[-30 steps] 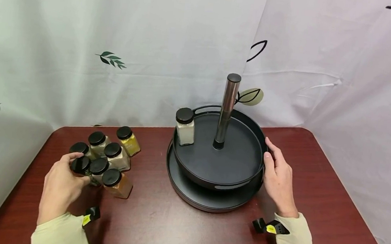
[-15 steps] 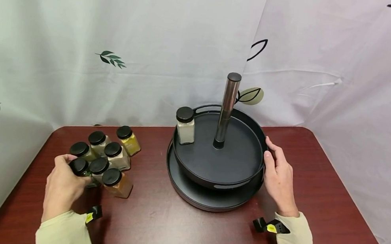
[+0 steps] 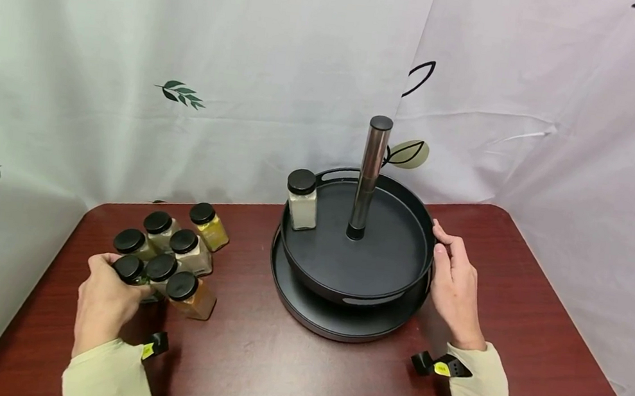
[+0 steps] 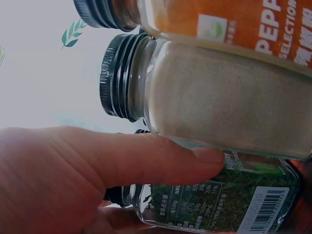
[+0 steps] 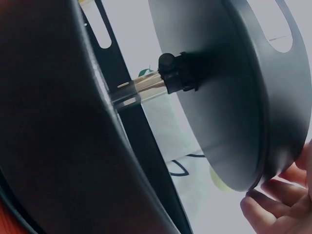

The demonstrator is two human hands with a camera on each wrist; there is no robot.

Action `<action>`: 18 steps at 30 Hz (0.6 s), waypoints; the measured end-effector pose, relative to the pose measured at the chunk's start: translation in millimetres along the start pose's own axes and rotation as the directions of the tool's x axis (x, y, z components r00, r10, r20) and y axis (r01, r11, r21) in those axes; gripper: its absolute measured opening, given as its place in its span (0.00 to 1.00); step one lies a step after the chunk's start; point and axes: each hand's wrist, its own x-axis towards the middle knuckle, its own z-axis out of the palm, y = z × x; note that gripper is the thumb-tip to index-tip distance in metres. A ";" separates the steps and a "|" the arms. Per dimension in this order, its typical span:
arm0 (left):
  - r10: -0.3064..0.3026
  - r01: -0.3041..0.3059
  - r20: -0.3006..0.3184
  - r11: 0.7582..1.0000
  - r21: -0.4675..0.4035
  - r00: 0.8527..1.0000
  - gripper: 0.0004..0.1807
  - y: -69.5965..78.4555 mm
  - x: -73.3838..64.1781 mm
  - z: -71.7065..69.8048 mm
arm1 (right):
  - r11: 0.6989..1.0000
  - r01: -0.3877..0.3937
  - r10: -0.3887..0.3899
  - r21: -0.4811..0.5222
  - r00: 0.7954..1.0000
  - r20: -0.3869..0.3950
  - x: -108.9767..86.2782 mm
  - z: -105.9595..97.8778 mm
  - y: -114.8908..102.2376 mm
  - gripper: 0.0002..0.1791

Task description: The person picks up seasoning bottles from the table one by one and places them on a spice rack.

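Note:
My left hand [image 3: 105, 305] grips a square glass spice jar of green herbs [image 4: 195, 204] with a black lid, at the near left of a jar group. In the left wrist view the thumb lies along the jar's side, and the other fingers are mostly hidden behind it. Right beside it stand a jar of beige powder [image 4: 224, 97] and an orange-labelled pepper jar [image 4: 190, 19]. My right hand [image 3: 455, 296] holds the right rim of the upper tray [image 3: 321, 269] of a black two-tier tray stand, its fingertips at the tray's lower edge in the right wrist view.
A jar of pale powder [image 3: 302, 209] stands on the upper tray's left side, left of the metal post [image 3: 367, 184]. The wider lower tray [image 3: 333, 325] rests on the red-brown table [image 3: 230, 369]. A yellow jar [image 3: 213, 233] stands behind the group; a white curtain [image 3: 280, 58] hangs behind.
My left hand has shifted slightly right, its fingers and thumb settling lower around the herb jar. My right hand stays at the upper tray's rim.

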 end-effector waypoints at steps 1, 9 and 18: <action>0.000 0.000 -0.002 1.000 0.000 1.000 0.43 0.0 -0.1 -0.1 | 1.000 -0.001 0.001 0.011 1.000 0.003 -0.2 -0.3 -0.1 0.20; -0.028 0.028 -0.012 1.000 -0.013 1.000 0.44 1.1 -2.2 -3.0 | 0.996 0.021 -0.023 0.090 0.999 0.024 0.0 -2.8 -0.7 0.19; -0.045 0.043 -0.078 0.999 -0.027 0.996 0.44 7.1 -8.6 -13.9 | 0.985 0.005 -0.012 0.172 0.999 0.043 1.3 -5.2 0.0 0.16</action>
